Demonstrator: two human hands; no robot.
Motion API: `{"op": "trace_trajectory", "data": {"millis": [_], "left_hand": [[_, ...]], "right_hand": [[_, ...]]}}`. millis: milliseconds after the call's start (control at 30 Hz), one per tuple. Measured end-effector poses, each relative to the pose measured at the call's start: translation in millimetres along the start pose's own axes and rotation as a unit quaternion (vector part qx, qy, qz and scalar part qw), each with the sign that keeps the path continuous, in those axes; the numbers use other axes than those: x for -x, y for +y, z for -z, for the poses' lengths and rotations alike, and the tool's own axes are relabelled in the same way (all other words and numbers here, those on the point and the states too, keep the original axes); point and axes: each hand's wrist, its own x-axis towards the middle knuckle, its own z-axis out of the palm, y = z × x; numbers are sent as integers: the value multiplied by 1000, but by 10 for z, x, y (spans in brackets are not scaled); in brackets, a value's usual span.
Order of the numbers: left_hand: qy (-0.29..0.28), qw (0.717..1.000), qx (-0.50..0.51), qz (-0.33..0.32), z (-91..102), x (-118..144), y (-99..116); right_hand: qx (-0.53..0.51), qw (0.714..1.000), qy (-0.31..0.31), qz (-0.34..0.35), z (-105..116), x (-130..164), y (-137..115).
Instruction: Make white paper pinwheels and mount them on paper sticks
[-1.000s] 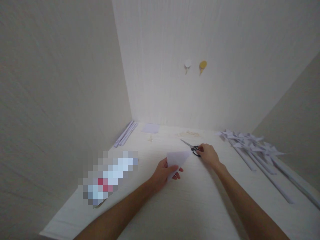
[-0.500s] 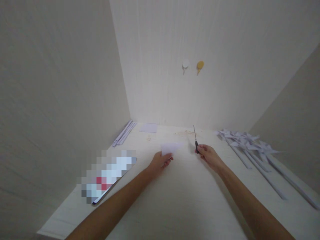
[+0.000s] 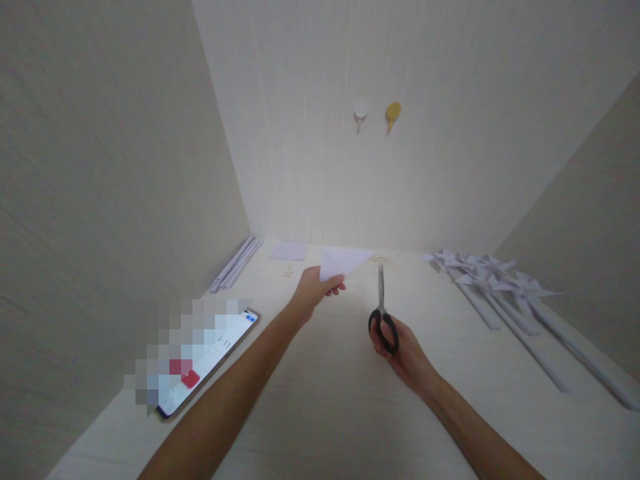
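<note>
Between the thumb and fingers of my left hand (image 3: 320, 288) is a pale lilac sheet of paper folded to a triangle (image 3: 344, 261), its point toward the right. My right hand (image 3: 403, 350) grips a pair of black-handled scissors (image 3: 383, 327) by the finger loops. The blades look closed and point away from me, below and right of the paper and apart from it. Both hands are held above the white table (image 3: 320, 400).
A phone (image 3: 215, 363) with a lit, partly blurred screen lies at left. Behind it are rolled paper sticks (image 3: 237, 263) and a flat paper square (image 3: 289, 251). Several paper pinwheels (image 3: 493, 280) on sticks lie at right. White (image 3: 361, 110) and yellow hooks (image 3: 393, 111) are on the wall.
The scissors have turned from edge-on so both loops show, and my right hand has come nearer me. My left hand has moved the folded paper slightly farther away. The view has shifted a little.
</note>
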Motion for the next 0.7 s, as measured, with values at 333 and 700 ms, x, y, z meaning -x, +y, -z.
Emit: {"op": "trace_trajectory", "data": {"millis": [333, 700], "left_hand": [[-84, 995, 27, 36, 26, 70, 253], [-154, 986, 60, 32, 32, 101, 289]], "right_hand": [[150, 983, -100, 35, -23, 102, 40], [203, 978, -50, 15, -71, 137, 47]]}}
